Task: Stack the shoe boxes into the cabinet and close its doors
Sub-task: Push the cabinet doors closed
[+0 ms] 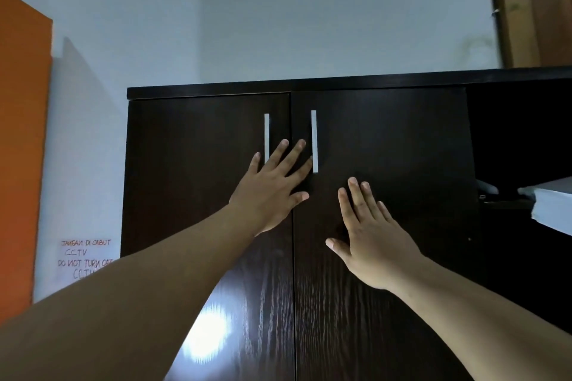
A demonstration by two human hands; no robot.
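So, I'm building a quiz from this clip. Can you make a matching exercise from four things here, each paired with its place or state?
Things:
1. left hand
2. right hand
3. orange panel
4. handwritten sign

Descriptions:
A. on the wall left of the cabinet
B. flat on the right door, below its handle
C. far left edge of view
D. fingers spread across the seam between both handles

Pairs: 1-D, 2-B, 3-C, 4-A
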